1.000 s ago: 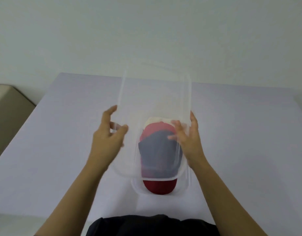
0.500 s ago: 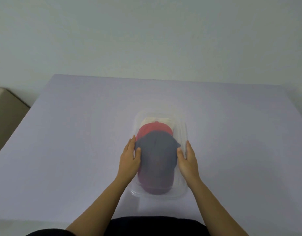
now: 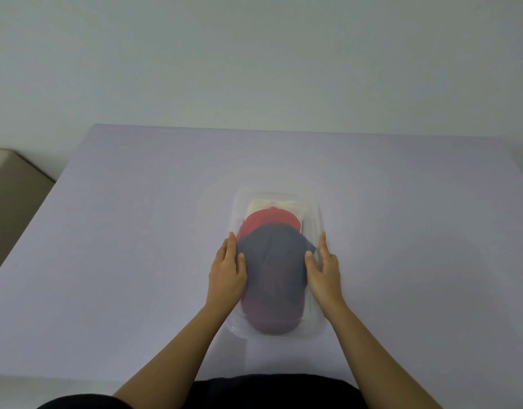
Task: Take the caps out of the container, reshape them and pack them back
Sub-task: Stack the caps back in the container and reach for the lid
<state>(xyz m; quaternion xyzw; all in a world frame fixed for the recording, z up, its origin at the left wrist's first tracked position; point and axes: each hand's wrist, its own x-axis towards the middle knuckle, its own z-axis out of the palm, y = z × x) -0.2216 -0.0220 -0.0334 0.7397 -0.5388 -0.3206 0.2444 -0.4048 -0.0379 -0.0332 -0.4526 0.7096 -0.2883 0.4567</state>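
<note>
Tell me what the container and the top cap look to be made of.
Container: clear, slightly frosted plastic, judging by how the caps show through it and by its rounded moulded rim. Navy cap: woven fabric, probably cotton, matte, with stitched panel seams and soft folds; the exact fibre cannot be told.

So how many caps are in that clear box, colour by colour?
Navy cap: 1
Red cap: 1
Cream cap: 1
Total: 3 caps visible, stacked overlapping in the clear box; any more underneath would be hidden.
</note>
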